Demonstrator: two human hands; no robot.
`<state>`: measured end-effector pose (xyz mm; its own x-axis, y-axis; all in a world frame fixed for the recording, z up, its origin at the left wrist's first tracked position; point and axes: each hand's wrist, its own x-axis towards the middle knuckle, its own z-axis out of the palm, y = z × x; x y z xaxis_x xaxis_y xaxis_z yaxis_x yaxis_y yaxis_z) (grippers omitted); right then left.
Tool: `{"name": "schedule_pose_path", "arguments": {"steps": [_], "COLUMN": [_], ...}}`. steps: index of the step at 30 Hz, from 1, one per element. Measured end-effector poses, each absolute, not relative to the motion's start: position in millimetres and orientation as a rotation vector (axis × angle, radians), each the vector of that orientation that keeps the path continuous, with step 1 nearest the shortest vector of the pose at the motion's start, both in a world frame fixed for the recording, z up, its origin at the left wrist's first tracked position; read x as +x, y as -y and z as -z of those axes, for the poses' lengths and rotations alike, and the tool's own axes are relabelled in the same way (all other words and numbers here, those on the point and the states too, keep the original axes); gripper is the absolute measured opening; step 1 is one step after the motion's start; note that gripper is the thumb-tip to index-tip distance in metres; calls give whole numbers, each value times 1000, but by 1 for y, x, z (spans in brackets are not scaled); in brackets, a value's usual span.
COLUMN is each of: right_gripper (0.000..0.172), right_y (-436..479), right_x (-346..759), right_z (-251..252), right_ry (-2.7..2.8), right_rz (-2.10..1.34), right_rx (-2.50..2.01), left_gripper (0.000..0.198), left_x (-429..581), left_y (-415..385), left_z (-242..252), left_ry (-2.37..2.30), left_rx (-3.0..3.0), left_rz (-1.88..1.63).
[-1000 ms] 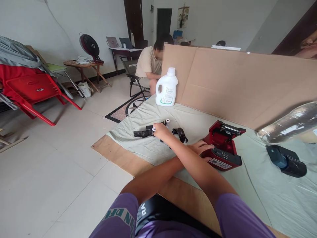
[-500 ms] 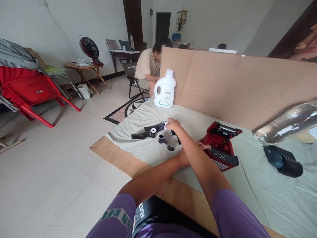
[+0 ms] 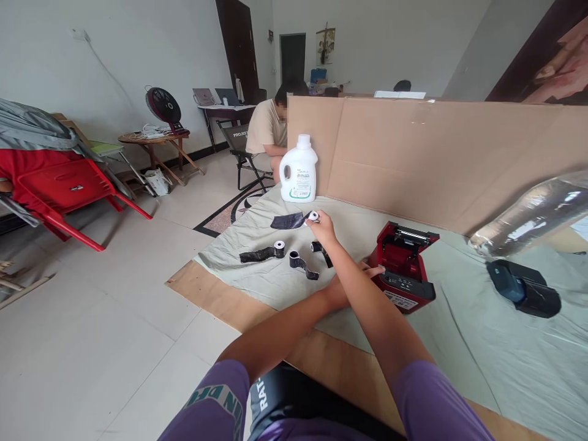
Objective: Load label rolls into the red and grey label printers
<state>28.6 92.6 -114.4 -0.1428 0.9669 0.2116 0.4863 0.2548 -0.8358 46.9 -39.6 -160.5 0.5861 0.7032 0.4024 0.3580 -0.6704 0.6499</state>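
Observation:
My right hand (image 3: 323, 228) is closed on a paper roll (image 3: 313, 216) with a white core, whose dark loose strip (image 3: 287, 221) trails left over the cloth. Crossed beneath my right arm, my left hand (image 3: 351, 280) grips the left side of a red label printer (image 3: 407, 269), one finger lying along its edge. The printer's lid (image 3: 413, 234) stands raised. Nearer to me lie more dark rolls with unwound tails: one with a white core (image 3: 279, 248), one in the middle (image 3: 294, 260), and one (image 3: 316, 247) partly behind my right forearm.
A white jug (image 3: 299, 174) stands at the far edge before a cardboard panel (image 3: 390, 159). On the right are a dark device (image 3: 523, 288) and a clear plastic-wrapped bundle (image 3: 533, 214). Pale cloth (image 3: 468, 343) covers the wooden board (image 3: 202, 285). A person (image 3: 265, 138) sits beyond.
My right hand has moved the white-cored roll and its strip farther away from the other rolls. My left hand stays at the printer. The view has shifted slightly.

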Motion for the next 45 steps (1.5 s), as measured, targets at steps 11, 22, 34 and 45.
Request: {"name": "schedule_pose_path", "arguments": {"steps": [11, 22, 34, 45], "right_gripper": [26, 35, 39, 20], "right_y": [-3, 31, 23, -24], "right_x": [85, 130, 140, 91], "right_z": [63, 52, 46, 51], "right_ry": [1757, 1528, 1358, 1858], "right_rz": [-771, -952, -1110, -697], "right_rx": [-850, -706, -768, -1055], "left_gripper": [72, 39, 16, 15], "left_x": [47, 40, 24, 42], "left_y": [34, 24, 29, 31], "left_z": [161, 166, 148, 165], "left_ry": [-927, -1176, -1164, -1163], "left_rx": [2371, 2247, 2453, 2637], "left_rz": [-933, -1035, -1482, -755]}}
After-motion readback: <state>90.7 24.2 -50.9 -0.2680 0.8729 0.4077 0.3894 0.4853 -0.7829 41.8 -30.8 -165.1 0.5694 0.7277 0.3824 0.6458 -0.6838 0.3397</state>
